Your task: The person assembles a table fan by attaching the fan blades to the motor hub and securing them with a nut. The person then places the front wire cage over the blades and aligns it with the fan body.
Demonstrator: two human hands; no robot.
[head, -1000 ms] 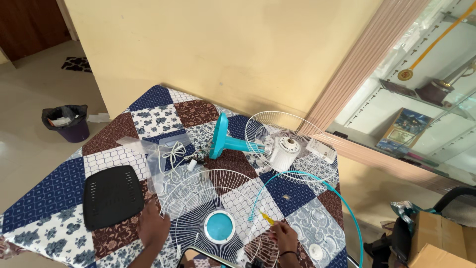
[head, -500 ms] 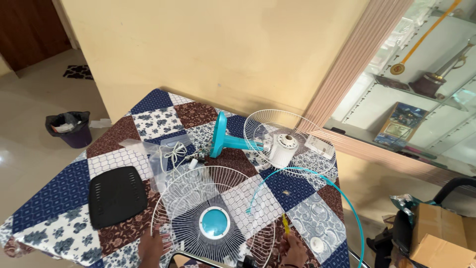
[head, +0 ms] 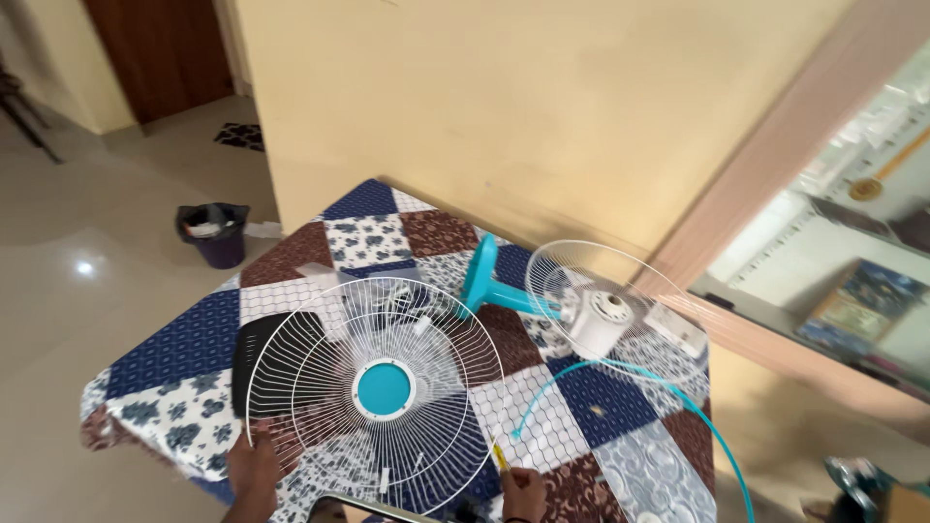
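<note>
Right now both hands are on the white wire fan guard (head: pixel 378 392) with its turquoise centre cap — it is raised on edge above the near part of the desk (head: pixel 170 353), tilted toward the camera. The left hand (head: pixel 254 467) grips the guard's lower left rim, fingers curled shut around the wire. The right hand (head: pixel 523 492) sits at the lower right rim, fingers closed on a small yellow-handled tool (head: pixel 500 457) that pokes up beside the guard; whether that hand also pinches the rim I cannot tell.

Behind the guard a black vented panel (head: pixel 250 353) lies on the patchwork cloth, partly hidden. Farther back the fan body lies on its side — turquoise base (head: pixel 480 274), white motor (head: pixel 599 324) and rear wire guard (head: pixel 605 291) around it. A turquoise hoop (head: pixel 678 397) curves off the desk's right side. A dark waste bin (head: pixel 215 232) stands on the floor, well apart.
</note>
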